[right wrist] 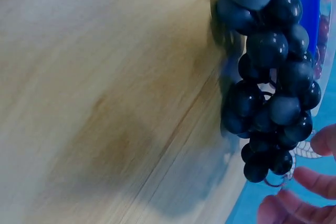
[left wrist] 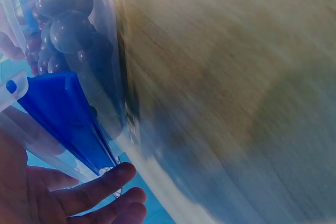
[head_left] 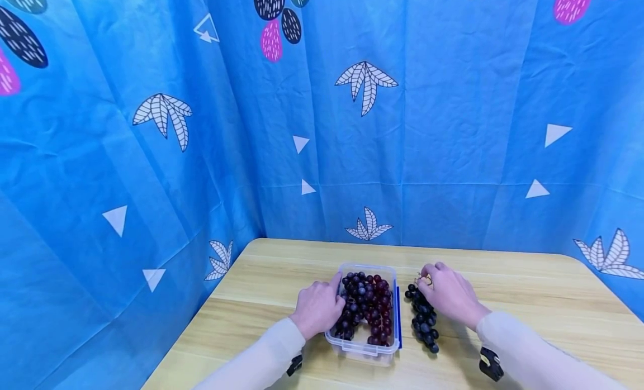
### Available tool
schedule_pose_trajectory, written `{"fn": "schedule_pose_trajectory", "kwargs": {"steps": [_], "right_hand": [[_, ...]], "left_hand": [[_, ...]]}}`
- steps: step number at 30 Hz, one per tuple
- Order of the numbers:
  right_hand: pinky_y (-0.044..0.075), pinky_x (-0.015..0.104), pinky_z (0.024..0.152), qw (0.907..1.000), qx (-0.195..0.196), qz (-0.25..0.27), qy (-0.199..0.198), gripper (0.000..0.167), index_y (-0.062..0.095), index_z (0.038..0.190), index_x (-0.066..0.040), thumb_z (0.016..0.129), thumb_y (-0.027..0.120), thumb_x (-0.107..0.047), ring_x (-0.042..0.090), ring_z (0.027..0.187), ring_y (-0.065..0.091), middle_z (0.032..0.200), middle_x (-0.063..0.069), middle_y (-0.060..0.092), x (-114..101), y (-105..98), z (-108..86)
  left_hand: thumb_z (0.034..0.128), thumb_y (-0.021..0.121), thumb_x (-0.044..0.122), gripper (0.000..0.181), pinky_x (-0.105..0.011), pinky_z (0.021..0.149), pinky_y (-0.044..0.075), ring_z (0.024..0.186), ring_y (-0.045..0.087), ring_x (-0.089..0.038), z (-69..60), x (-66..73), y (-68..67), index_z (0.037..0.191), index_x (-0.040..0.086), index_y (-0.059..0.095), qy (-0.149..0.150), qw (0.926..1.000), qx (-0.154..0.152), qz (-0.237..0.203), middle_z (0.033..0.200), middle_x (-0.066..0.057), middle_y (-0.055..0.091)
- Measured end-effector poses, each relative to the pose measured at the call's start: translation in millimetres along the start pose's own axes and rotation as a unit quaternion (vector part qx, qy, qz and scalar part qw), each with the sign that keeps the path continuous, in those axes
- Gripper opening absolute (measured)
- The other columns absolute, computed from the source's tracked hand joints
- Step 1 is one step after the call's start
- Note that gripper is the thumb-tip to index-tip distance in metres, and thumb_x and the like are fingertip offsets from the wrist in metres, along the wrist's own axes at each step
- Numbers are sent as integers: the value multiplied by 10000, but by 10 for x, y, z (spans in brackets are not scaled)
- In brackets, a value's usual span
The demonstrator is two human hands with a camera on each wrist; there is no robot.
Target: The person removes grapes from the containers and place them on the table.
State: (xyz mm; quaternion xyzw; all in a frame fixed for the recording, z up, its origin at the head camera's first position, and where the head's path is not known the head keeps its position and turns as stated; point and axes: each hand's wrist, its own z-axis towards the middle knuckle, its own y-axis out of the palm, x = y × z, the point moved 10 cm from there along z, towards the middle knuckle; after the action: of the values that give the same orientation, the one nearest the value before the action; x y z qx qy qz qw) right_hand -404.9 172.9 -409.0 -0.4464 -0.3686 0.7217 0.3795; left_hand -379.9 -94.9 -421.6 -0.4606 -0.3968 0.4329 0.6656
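A clear plastic container (head_left: 369, 350) holds dark purple grapes (head_left: 354, 300) on its left and red grapes (head_left: 380, 300) on its right. My left hand (head_left: 318, 306) grips its left rim, the thumb reaching over the edge; in the left wrist view, the other fingers (left wrist: 100, 187) extend beside a folded-down blue latch (left wrist: 65, 114). A bunch of black grapes (head_left: 425, 320) lies on the table right of the container. At its far end, my right hand (head_left: 450, 294) pinches the stem, also visible by the black grapes (right wrist: 273, 87) in the right wrist view.
The light wooden table (head_left: 528, 300) extends on both sides of the container. A blue patterned curtain (head_left: 443, 127) hangs behind it and along the left. Another blue latch (head_left: 399, 317) hangs on the container's right side, close to the black bunch.
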Motion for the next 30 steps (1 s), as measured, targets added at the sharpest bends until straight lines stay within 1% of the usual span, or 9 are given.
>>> {"fn": "schedule_pose_trajectory", "kwargs": {"steps": [4,7,11,14,17,18,21,25,30], "right_hand": [[411,294,454,9995,75,-311,-23,342,649,1152,-32,939,656,-299,171,614,509,1018,155,596,-21,-52,-52],[397,299,426,9988,-56,-482,10,389,632,1173,-13,966,623,-343,174,551,503,795,100,602,-33,-64,-88],[351,311,393,9963,-656,-516,207,529,619,1249,-26,986,567,-482,153,444,438,526,-11,457,-17,20,-145],[420,365,446,9917,-1178,-309,406,747,559,1374,-13,955,524,-630,165,484,481,554,0,483,3,113,-201],[551,500,645,9872,-1495,21,549,927,449,1464,34,913,515,-709,239,659,631,785,134,670,9,174,-253],[559,539,733,9863,-1550,119,558,958,413,1481,48,904,534,-706,265,740,661,915,200,698,3,184,-270],[580,546,694,9785,-1754,673,849,926,325,1536,9,900,648,-581,336,700,688,1115,312,660,20,243,-330],[529,380,418,9633,-1921,1370,1280,838,254,1572,-62,917,705,-326,258,458,603,1066,344,620,42,313,-403],[537,370,425,9571,-1834,1799,1336,747,258,1554,-22,939,646,-194,248,469,606,1174,444,539,16,299,-406]], "left_hand": [[945,551,306,622,-282,457,365,739,604,-193,-2,7,2,1533,139,435,-7,10000,-19,-19,703,20,586],[943,554,301,620,-281,453,364,724,594,-187,-4,19,-9,1528,131,441,0,10000,-6,-45,688,23,571],[942,556,297,616,-282,457,367,723,596,-188,-6,27,-20,1523,124,449,1,10000,2,-36,689,15,576],[944,558,299,617,-281,456,369,718,591,-185,-13,24,-19,1525,123,446,-16,10000,-19,-35,693,12,583],[948,558,298,618,-282,451,366,699,578,-179,-25,23,-23,1528,121,441,-34,10000,-40,-65,677,17,567],[948,558,298,619,-281,449,365,694,573,-177,-30,24,-24,1529,120,439,-36,10000,-45,-71,669,20,559],[948,557,296,620,-281,446,364,684,561,-170,-42,22,-18,1530,121,438,-44,9999,-60,-83,658,28,540],[945,557,297,621,-278,446,363,677,551,-164,-48,22,-12,1528,119,440,-40,9999,-55,-77,660,32,534],[944,555,300,620,-279,443,362,672,550,-164,-45,30,-24,1526,117,444,-28,10000,-15,-65,652,33,526]]}}
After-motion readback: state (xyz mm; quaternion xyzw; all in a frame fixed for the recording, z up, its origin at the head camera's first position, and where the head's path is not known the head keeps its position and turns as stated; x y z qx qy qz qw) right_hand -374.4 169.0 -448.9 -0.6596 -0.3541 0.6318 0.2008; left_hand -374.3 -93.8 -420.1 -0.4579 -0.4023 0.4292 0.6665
